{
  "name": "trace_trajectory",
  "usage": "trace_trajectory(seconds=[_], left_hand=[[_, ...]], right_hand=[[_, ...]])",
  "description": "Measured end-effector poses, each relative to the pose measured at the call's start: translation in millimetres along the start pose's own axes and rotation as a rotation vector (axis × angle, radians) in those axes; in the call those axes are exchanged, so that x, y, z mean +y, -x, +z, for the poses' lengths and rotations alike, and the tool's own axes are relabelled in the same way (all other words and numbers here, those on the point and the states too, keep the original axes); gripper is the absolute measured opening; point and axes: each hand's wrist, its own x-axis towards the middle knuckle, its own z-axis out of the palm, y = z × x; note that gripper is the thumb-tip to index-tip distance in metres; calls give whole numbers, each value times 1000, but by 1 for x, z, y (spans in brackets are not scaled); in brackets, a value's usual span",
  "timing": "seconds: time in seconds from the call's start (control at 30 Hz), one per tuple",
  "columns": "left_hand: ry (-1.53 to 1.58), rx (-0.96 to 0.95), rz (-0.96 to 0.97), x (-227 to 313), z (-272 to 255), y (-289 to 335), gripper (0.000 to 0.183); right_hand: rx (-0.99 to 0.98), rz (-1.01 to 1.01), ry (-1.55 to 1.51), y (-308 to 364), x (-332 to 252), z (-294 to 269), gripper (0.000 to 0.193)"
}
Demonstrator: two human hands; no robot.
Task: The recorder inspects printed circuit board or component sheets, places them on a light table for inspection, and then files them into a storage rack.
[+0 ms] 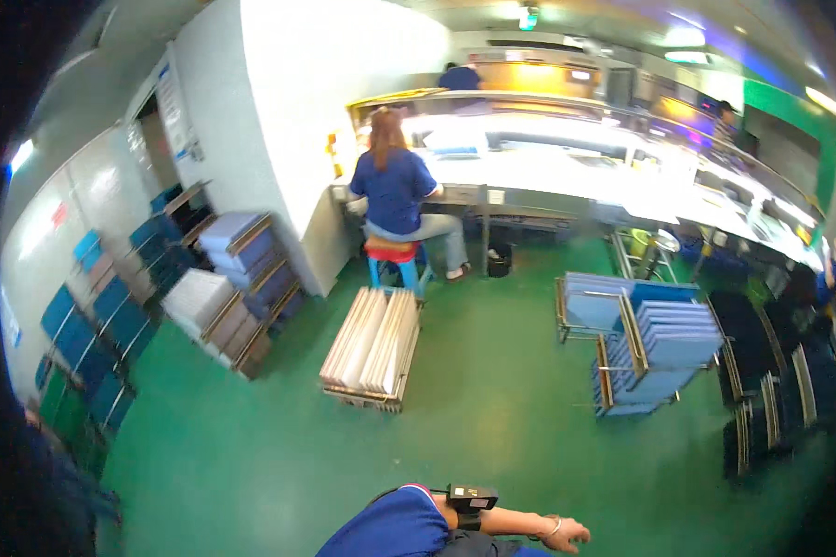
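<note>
My left hand (573, 535) shows at the lower edge, reaching to the right over the green floor. Its fingers are loosely bent and partly apart, with nothing seen in them. A thin band circles the wrist, and a black box-shaped device (472, 497) is strapped to the forearm below my short blue sleeve (395, 524). No object touches this hand. Nearest ahead of it, at a distance, stands a rack of light blue panels (664, 348). My right hand is out of view.
A low rack of upright white panels (373, 343) stands mid-floor, behind a person (392, 186) seated on a stool at a brightly lit bench (548, 176). Stacked crates (228, 297) line the left wall. Dark racks (771, 371) stand at right. Another person's sleeve (831, 278) shows there.
</note>
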Motion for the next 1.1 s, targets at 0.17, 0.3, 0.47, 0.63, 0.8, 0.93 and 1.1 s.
trace_trajectory(seconds=[0.17, 0.3, 0.47, 0.63, 0.8, 0.93, 1.1], left_hand=[[122, -178, 150, -74, 8, -66, 41], [-39, -231, 78, -113, -26, -144, 40], [194, 45, 41, -68, -80, -210, 41], [185, 61, -64, -42, -119, -262, 37], [241, -82, -260, -66, -122, -295, 42], [160, -181, -343, -71, -97, -397, 42], [239, -140, -243, 18, -97, -506, 41]], right_hand=[[-98, -138, 6, -83, -90, -18, 32], [-154, -146, -5, -129, -130, -23, 32], [-163, -135, -31, -160, -162, -51, 31], [-16, -161, -95, -203, -155, -112, 31], [-249, 120, 707, -274, -20, -205, 43], [-75, 192, 372, -273, 68, -280, 41], [-27, 353, 344, -302, 97, -372, 38]])
